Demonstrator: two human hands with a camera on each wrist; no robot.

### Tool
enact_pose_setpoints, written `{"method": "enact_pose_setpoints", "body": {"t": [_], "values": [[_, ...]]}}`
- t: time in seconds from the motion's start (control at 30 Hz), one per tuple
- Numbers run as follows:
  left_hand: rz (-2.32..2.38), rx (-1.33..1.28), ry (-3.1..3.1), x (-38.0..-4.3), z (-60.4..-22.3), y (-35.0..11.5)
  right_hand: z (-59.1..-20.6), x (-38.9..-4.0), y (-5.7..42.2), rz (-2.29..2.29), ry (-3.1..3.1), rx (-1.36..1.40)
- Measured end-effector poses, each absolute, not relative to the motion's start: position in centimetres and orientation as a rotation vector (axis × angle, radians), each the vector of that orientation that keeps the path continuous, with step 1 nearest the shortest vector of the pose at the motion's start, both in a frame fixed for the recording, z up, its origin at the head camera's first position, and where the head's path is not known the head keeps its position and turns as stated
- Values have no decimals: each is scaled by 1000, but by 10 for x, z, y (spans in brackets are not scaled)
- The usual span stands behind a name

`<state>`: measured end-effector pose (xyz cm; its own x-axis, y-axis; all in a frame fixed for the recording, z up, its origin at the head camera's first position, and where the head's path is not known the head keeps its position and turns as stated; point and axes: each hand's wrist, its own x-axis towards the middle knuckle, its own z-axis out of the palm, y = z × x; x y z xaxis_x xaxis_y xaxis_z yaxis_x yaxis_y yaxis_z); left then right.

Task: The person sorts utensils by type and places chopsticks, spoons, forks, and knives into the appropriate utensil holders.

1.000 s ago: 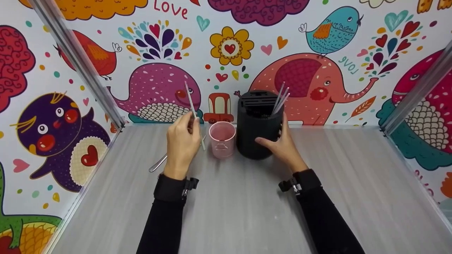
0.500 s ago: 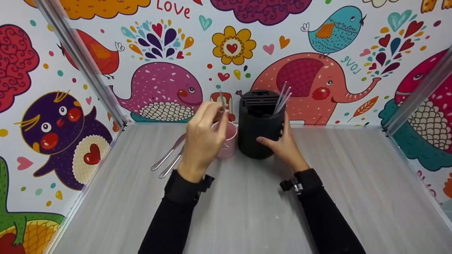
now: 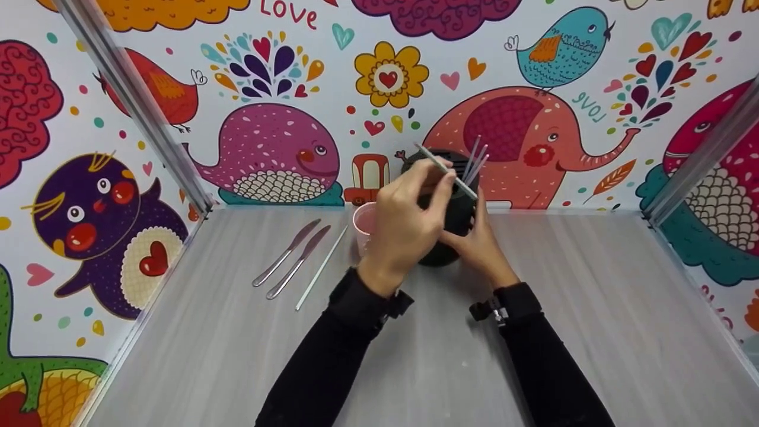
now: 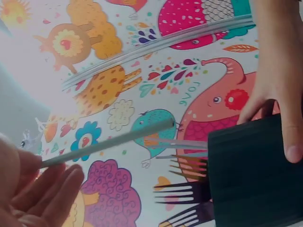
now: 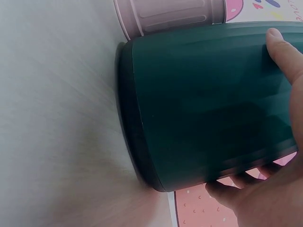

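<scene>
My left hand (image 3: 409,222) pinches a pale green straw (image 3: 446,171) between thumb and fingertips. The straw slants over the top of a black utensil holder (image 3: 459,214), its lower end near the right rim. My right hand (image 3: 485,252) grips the holder's right side, thumb across the front and fingers round the back, as the right wrist view shows. Several clear straws (image 3: 474,165) stick up at the holder's right. Dark fork-like prongs (image 4: 182,194) show beyond its rim in the left wrist view. In the head view, my left hand hides much of the holder.
A pink cup (image 3: 363,224), partly behind my left hand, stands left of the holder. Two table knives (image 3: 287,254) and another pale straw (image 3: 320,268) lie on the grey table (image 3: 195,332). A patterned wall (image 3: 391,130) rises behind.
My left hand has carried the straw rightward from beside the pink cup to over the holder, tilting it. The knives and second straw came into full view. My right hand has stayed on the holder.
</scene>
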<state>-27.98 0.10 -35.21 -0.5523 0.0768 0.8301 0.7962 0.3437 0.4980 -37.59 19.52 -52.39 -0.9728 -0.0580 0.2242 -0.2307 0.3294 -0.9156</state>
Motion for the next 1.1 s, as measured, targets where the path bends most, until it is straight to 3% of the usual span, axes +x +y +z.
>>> {"method": "enact_pose_setpoints", "body": {"t": [0.37, 1.1], "values": [[-995, -801, -2137, -309, -368, 23, -513, -372, 188, 1773, -2258, 477], [-861, -672, -2352, -330, -381, 42, -527, -382, 195, 1736, -2281, 493]]}}
